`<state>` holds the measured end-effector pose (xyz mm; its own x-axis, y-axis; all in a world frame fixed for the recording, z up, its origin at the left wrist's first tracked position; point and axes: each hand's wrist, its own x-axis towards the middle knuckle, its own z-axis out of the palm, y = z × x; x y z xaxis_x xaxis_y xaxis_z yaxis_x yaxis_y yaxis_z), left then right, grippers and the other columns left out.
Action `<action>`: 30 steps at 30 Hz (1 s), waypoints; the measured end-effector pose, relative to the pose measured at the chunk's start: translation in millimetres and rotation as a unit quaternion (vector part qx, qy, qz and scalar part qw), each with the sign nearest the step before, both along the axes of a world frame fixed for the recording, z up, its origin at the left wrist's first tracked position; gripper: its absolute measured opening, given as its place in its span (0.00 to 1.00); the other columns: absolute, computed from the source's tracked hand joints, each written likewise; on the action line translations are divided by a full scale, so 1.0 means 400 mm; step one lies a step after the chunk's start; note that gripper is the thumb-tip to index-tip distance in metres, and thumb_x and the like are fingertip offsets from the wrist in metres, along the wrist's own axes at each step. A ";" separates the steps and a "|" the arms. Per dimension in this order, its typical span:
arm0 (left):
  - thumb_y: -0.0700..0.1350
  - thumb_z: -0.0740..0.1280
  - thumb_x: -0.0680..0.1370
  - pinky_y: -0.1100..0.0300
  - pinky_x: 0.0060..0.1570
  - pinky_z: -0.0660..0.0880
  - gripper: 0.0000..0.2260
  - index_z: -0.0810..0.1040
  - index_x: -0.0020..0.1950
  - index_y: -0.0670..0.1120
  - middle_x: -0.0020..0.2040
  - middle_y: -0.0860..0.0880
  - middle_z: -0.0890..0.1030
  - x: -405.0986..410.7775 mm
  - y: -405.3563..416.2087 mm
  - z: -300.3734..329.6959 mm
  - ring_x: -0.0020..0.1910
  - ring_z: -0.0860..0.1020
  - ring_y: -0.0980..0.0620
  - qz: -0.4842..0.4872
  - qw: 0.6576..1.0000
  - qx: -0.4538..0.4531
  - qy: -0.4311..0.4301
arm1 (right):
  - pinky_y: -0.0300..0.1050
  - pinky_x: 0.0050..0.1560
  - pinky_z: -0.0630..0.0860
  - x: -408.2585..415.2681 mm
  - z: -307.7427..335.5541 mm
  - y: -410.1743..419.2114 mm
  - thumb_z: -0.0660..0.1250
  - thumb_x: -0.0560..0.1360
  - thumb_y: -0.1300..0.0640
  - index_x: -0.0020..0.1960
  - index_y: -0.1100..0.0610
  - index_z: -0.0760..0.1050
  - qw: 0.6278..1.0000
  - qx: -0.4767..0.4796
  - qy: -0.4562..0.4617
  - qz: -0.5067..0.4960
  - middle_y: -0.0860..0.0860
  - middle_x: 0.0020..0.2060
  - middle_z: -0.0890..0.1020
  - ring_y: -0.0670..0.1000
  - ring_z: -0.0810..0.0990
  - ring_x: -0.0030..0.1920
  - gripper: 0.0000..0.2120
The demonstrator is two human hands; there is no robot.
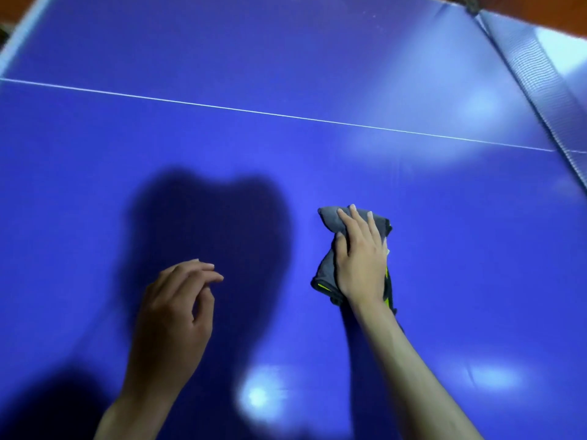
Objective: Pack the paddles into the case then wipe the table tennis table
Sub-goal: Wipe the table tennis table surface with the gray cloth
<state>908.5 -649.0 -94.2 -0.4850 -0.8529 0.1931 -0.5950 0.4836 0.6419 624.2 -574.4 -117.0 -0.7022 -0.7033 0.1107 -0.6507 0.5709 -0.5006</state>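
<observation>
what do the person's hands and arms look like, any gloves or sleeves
Both the left hand and the right hand are bare, with no gloves. Both forearms are uncovered as far as the bottom of the frame, so no sleeves show. No rings, watch or wristbands are visible. The fingernails are short and unpainted.

Reddish-brown floor (19,7) visible past far left corner and again beyond far right corner. Bright glare patches (476,104) on glossy surface toward right edge; smaller light spots (257,396) along near edge. Large soft shadow (206,236) cast left of centre. Dark, unclear object (470,3) at top edge.
</observation>
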 end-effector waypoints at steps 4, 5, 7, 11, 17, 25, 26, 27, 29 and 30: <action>0.42 0.58 0.80 0.45 0.62 0.76 0.14 0.83 0.55 0.45 0.58 0.50 0.82 0.132 -0.064 0.006 0.64 0.78 0.46 0.032 0.999 0.002 0.002 | 0.64 0.75 0.61 0.138 -0.003 -0.120 0.60 0.84 0.59 0.74 0.49 0.73 1.000 -0.003 0.004 0.029 0.45 0.78 0.69 0.53 0.58 0.82 0.20; 0.42 0.58 0.80 0.45 0.61 0.76 0.13 0.83 0.55 0.45 0.58 0.50 0.82 0.168 -0.084 0.006 0.64 0.78 0.46 0.040 0.999 0.004 0.002 | 0.64 0.75 0.60 0.174 -0.001 -0.150 0.60 0.84 0.60 0.74 0.49 0.73 0.999 -0.003 0.003 0.036 0.45 0.78 0.69 0.54 0.58 0.82 0.20; 0.42 0.59 0.80 0.44 0.61 0.76 0.13 0.83 0.55 0.45 0.58 0.50 0.82 0.243 -0.123 0.008 0.64 0.78 0.46 0.057 0.998 0.004 0.003 | 0.64 0.75 0.60 0.252 -0.002 -0.209 0.59 0.83 0.59 0.74 0.49 0.73 0.999 -0.005 0.006 0.047 0.46 0.78 0.69 0.54 0.58 0.82 0.20; 0.41 0.59 0.80 0.48 0.63 0.75 0.13 0.83 0.55 0.45 0.58 0.49 0.82 0.400 -0.199 0.019 0.63 0.78 0.47 0.083 0.996 -0.003 0.011 | 0.63 0.74 0.63 0.427 -0.002 -0.328 0.55 0.82 0.56 0.74 0.50 0.74 0.997 -0.011 0.021 0.071 0.47 0.78 0.70 0.56 0.60 0.81 0.22; 0.42 0.59 0.79 0.56 0.64 0.71 0.13 0.83 0.55 0.45 0.58 0.49 0.82 0.627 -0.305 0.039 0.61 0.78 0.47 0.125 0.992 0.016 0.015 | 0.65 0.73 0.65 0.756 -0.007 -0.520 0.57 0.81 0.55 0.73 0.50 0.75 0.991 -0.010 0.053 0.122 0.48 0.77 0.71 0.57 0.64 0.79 0.22; 0.41 0.60 0.79 0.46 0.60 0.76 0.12 0.84 0.53 0.45 0.56 0.48 0.82 0.837 -0.388 0.050 0.58 0.80 0.45 0.162 0.986 0.020 0.025 | 0.67 0.71 0.68 1.145 -0.024 -0.726 0.61 0.78 0.61 0.72 0.54 0.76 0.984 -0.036 0.061 0.165 0.52 0.74 0.74 0.63 0.67 0.77 0.23; 0.41 0.60 0.80 0.50 0.61 0.75 0.12 0.84 0.53 0.45 0.56 0.49 0.82 0.854 -0.393 0.055 0.58 0.79 0.46 0.163 0.986 0.026 0.027 | 0.68 0.71 0.68 1.169 -0.021 -0.750 0.64 0.77 0.63 0.72 0.54 0.76 0.984 -0.035 0.061 0.164 0.52 0.74 0.74 0.63 0.67 0.77 0.23; 0.40 0.60 0.80 0.54 0.61 0.74 0.12 0.84 0.53 0.45 0.56 0.50 0.82 0.869 -0.397 0.060 0.58 0.79 0.47 0.162 0.986 0.032 0.029 | 0.68 0.71 0.67 1.185 -0.020 -0.774 0.66 0.76 0.65 0.72 0.55 0.76 0.983 -0.030 0.059 0.169 0.52 0.74 0.74 0.63 0.66 0.77 0.25; 0.40 0.61 0.80 0.54 0.59 0.75 0.12 0.84 0.54 0.46 0.57 0.51 0.81 0.890 -0.405 0.064 0.58 0.78 0.49 0.160 0.986 0.042 0.030 | 0.69 0.72 0.65 1.198 -0.017 -0.819 0.63 0.74 0.67 0.72 0.55 0.75 0.980 -0.023 0.045 0.190 0.53 0.75 0.73 0.63 0.65 0.78 0.27; 0.41 0.61 0.80 0.51 0.57 0.77 0.12 0.84 0.54 0.47 0.57 0.51 0.81 0.895 -0.408 0.062 0.59 0.78 0.50 0.162 0.985 0.049 0.027 | 0.69 0.72 0.65 1.196 -0.017 -0.839 0.62 0.74 0.67 0.72 0.55 0.75 0.979 -0.026 0.036 0.201 0.53 0.75 0.73 0.62 0.65 0.78 0.27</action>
